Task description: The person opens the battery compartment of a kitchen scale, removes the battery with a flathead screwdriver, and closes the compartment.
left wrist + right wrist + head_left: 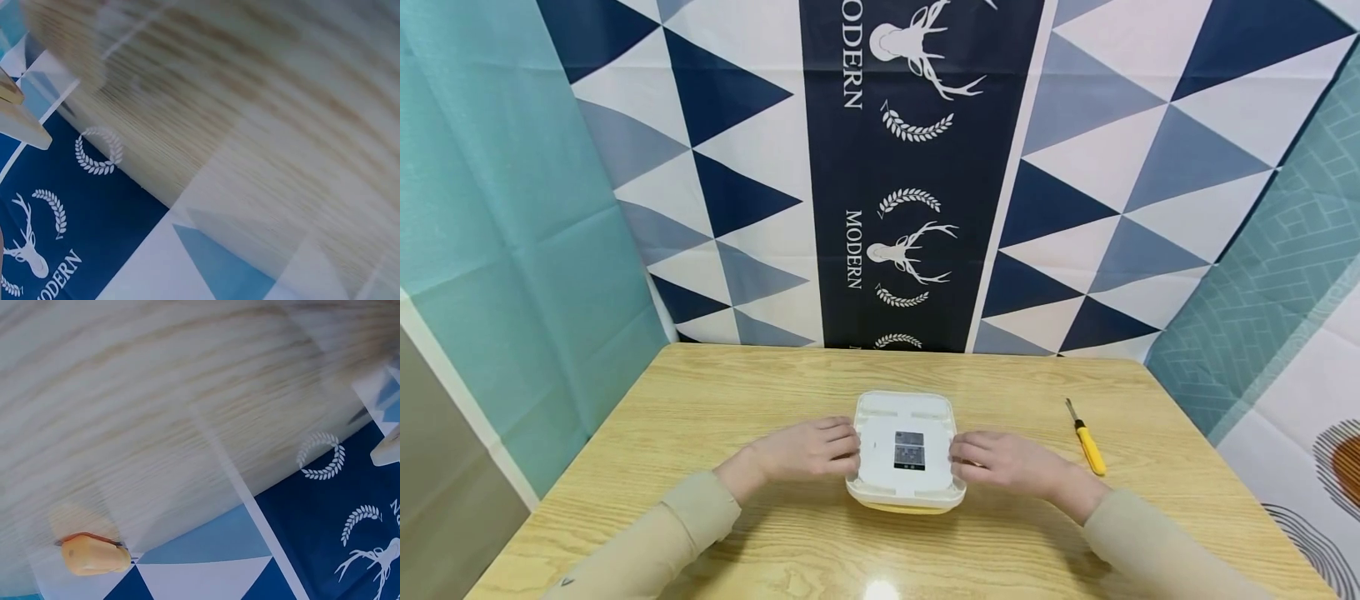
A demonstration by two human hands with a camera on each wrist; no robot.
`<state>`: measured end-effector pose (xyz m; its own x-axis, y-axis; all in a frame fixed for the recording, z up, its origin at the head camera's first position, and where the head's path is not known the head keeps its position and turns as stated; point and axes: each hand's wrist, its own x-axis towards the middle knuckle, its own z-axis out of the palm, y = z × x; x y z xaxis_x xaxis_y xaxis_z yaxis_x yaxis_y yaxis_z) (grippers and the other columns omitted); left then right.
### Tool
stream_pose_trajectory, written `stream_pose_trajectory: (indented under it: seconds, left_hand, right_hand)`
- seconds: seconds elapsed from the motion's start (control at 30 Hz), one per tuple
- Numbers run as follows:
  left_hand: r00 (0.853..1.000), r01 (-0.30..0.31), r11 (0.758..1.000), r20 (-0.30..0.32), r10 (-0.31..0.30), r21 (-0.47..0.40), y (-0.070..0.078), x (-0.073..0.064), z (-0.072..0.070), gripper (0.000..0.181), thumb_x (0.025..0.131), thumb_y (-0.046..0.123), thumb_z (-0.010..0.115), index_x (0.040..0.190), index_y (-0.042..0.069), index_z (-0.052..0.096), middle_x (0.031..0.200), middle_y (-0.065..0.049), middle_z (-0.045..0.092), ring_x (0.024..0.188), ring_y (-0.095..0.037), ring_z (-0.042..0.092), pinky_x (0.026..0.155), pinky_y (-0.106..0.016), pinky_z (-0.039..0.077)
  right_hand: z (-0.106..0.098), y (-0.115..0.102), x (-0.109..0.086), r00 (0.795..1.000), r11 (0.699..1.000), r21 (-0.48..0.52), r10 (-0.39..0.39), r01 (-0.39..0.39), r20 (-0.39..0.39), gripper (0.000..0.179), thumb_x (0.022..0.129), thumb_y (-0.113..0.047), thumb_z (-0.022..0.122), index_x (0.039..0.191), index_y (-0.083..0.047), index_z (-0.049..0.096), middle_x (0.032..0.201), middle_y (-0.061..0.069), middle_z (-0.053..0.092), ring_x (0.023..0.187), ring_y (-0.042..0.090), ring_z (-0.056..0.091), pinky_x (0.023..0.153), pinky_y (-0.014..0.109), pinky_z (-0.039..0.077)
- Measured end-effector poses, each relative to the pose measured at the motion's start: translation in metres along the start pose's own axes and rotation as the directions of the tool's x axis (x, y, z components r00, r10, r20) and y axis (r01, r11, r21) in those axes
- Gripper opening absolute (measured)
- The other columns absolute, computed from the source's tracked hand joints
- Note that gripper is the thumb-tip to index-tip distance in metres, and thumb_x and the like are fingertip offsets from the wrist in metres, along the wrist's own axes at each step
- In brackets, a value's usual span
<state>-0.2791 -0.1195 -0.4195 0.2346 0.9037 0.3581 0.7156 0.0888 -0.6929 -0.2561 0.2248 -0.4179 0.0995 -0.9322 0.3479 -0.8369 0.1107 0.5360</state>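
A white, rounded-square case (880, 477) lies on the table with its flat face up, a dark printed label (909, 451) at its centre and a yellow layer along its lower front edge. Its exact kind is unclear. My left hand (816, 450) grips the left edge, and my right hand (1000, 458) grips the right edge, fingers bent over the rim. A pale corner of the case (25, 128) enters the left wrist view at the left side; the right wrist view has another bit of the case (389, 449) at its right side.
A screwdriver (1090, 448) with a yellow handle lies to the right of the case, its tip toward the back. The wood-grain table (760, 375) ends at a patterned cloth (902, 175) behind, with a teal cloth (512, 208) on the left.
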Motion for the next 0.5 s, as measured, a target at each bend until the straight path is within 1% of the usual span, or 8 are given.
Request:
stream_pose_trajectory:
  seconds: [0.13, 0.23, 0.3, 0.5]
  left_hand:
    - [0.997, -0.023, 1.0, 0.077, 0.023, -0.002, 0.0, -0.001, 0.002, 0.026, 0.094, 0.005, 0.027, 0.095, 0.016, 0.051, 0.097, 0.0, 0.056, 0.092, -0.016, 0.056, 0.091, -0.031, 0.047]
    - [0.992, -0.029, 0.999, 0.125, 0.032, -0.022, 0.0, -0.002, 0.003, 0.025, 0.094, 0.006, 0.027, 0.096, 0.016, 0.05, 0.097, 0.001, 0.055, 0.092, -0.016, 0.054, 0.091, -0.03, 0.046]
    - [0.988, -0.031, 0.999, 0.151, 0.036, -0.034, 0.0, -0.002, 0.003, 0.024, 0.094, 0.006, 0.028, 0.096, 0.017, 0.049, 0.097, 0.001, 0.055, 0.092, -0.015, 0.053, 0.091, -0.028, 0.045]
    - [0.978, -0.063, 0.997, 0.198, 0.069, -0.039, 0.002, -0.002, 0.009, 0.022, 0.094, 0.007, 0.029, 0.095, 0.017, 0.049, 0.095, 0.002, 0.054, 0.089, -0.015, 0.053, 0.089, -0.026, 0.045]
  right_hand:
    - [0.002, -0.002, 0.001, 0.999, 0.999, -0.029, -0.015, 0.016, 0.041, 0.032, 0.095, 0.002, 0.025, 0.102, -0.011, 0.054, 0.105, 0.004, 0.055, 0.099, 0.017, 0.053, 0.085, 0.026, 0.049]
    - [0.004, -0.002, 0.002, 0.998, 0.999, -0.032, -0.026, 0.028, 0.058, 0.032, 0.095, 0.0, 0.025, 0.102, -0.012, 0.054, 0.104, 0.003, 0.055, 0.098, 0.017, 0.053, 0.086, 0.027, 0.048]
    - [0.005, -0.002, 0.002, 0.997, 0.999, -0.038, -0.032, 0.035, 0.069, 0.031, 0.096, -0.002, 0.025, 0.102, -0.012, 0.053, 0.104, 0.003, 0.055, 0.098, 0.017, 0.053, 0.086, 0.027, 0.048]
    - [0.011, -0.001, 0.001, 0.993, 0.993, -0.087, -0.067, 0.075, 0.093, 0.03, 0.094, -0.004, 0.026, 0.102, -0.012, 0.054, 0.103, 0.001, 0.056, 0.096, 0.017, 0.054, 0.087, 0.028, 0.048]
